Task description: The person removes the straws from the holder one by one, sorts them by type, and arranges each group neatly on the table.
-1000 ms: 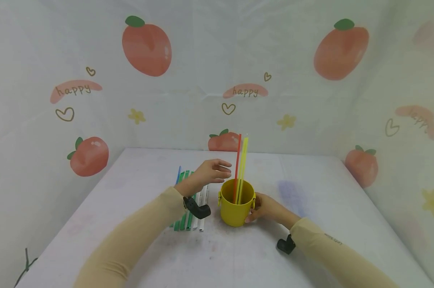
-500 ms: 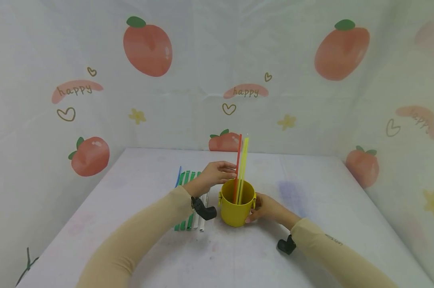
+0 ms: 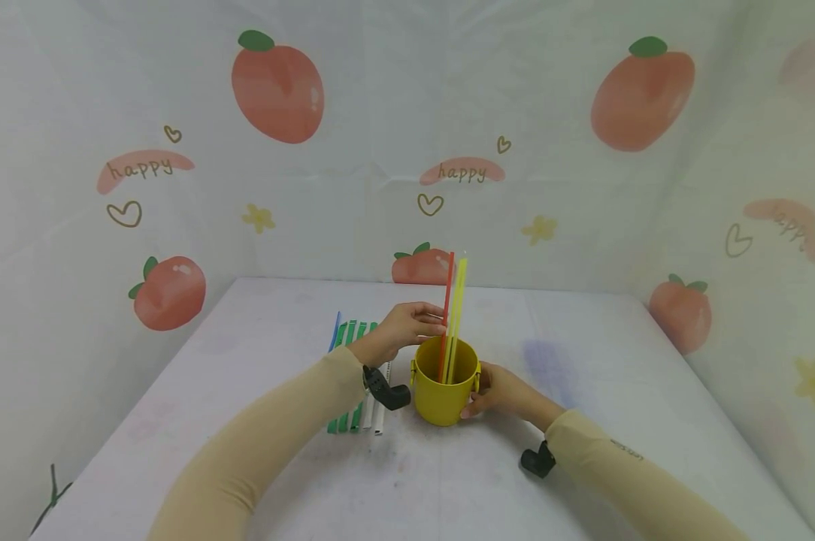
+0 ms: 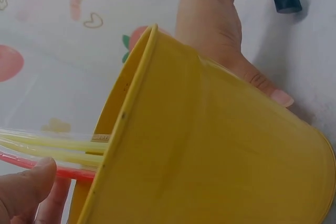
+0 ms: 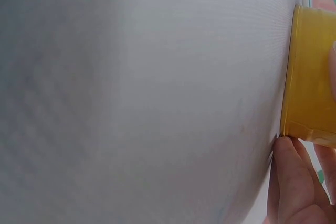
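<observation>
A yellow bucket (image 3: 440, 404) with small side handles stands upright on the table. A red straw (image 3: 449, 282) and yellow straws (image 3: 459, 289) in clear wrapping lean inside, their upper parts rising well above the rim. My left hand (image 3: 407, 327) is at the bucket's left rim, pinching the red straw between thumb and fingers; the thumb (image 4: 44, 174) lies against it in the left wrist view. On the bucket's right side, my right hand (image 3: 505, 391) grips the wall, thumb toward the front and other fingers partly hidden behind.
Green straws (image 3: 343, 421), white straws (image 3: 379, 421) and a blue straw (image 3: 335, 332) lie side by side left of the bucket, partly under my left forearm. A printed white curtain (image 3: 353, 113) surrounds the white table (image 3: 407, 488).
My left hand has moved right from beside the bucket to the red straw, then barely shifted in the last half second. The right hand and bucket have stayed in place.
</observation>
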The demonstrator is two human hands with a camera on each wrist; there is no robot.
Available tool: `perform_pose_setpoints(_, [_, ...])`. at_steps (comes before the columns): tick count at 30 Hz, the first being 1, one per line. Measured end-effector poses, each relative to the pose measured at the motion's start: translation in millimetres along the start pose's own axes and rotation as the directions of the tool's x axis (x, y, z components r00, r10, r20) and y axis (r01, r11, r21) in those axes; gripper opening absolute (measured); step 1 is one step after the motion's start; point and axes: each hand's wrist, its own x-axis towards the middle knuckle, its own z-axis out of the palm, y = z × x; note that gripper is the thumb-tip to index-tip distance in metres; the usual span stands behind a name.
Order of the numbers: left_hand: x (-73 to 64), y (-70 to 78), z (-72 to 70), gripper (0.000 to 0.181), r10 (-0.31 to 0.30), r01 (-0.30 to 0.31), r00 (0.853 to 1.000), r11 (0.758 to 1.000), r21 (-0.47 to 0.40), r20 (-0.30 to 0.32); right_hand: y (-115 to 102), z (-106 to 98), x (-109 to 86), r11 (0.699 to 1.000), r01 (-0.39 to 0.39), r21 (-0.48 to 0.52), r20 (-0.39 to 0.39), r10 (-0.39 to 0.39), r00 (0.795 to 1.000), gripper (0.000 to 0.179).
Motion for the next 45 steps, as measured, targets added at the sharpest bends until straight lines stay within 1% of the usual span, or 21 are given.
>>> perform_pose_setpoints(4, [0.6,-0.2,1.0,0.032,0.001,-0.001,1.000,1.000,0.021,0.000,0,0,-0.2,1.000,-0.004,-0.003,-0.003,0.004,1.000,0.070])
perform_pose_setpoints(11, [2.7,-2.8,3.0,0.030,-0.033,0.033,0.999,0.999,0.018,0.002,-2,0,-1.3,1.000,-0.004,0.004,0.001,0.004,1.000,0.070])
perform_pose_setpoints(18, [2.2,-2.2,3.4,0.029,-0.027,0.027,1.000,0.999,0.018,-0.007,0,0,-1.0,1.000,0.015,0.008,0.003,-0.015,1.000,0.070])
perform_pose_setpoints(24, [0.8,-2.2,1.5,0.029,-0.013,0.013,1.000,1.000,-0.004,-0.017,1,0,-0.7,1.000,0.023,0.015,0.005,-0.024,1.000,0.070])
perform_pose_setpoints(30, [-1.9,0.8,-1.5,0.032,0.026,-0.029,0.999,0.995,-0.095,-0.033,1,0,0.0,0.999,0.026,0.030,0.006,-0.026,1.000,0.070])
perform_pose_setpoints(35, [-4.6,3.1,-5.1,0.032,0.067,-0.076,0.996,0.978,-0.193,-0.051,1,1,-0.2,0.999,0.025,0.029,0.002,-0.025,1.000,0.069])
perform_pose_setpoints(40, [-7.4,9.2,-10.1,0.032,0.086,-0.111,0.992,0.950,-0.291,-0.096,0,1,-0.9,1.000,0.015,0.022,-0.001,-0.015,1.000,0.068])
perform_pose_setpoints(45, [-9.6,15.9,-18.7,0.034,0.099,-0.148,0.985,0.909,-0.389,-0.143,0,1,-1.3,1.000,0.014,0.027,-0.002,-0.014,1.000,0.068])
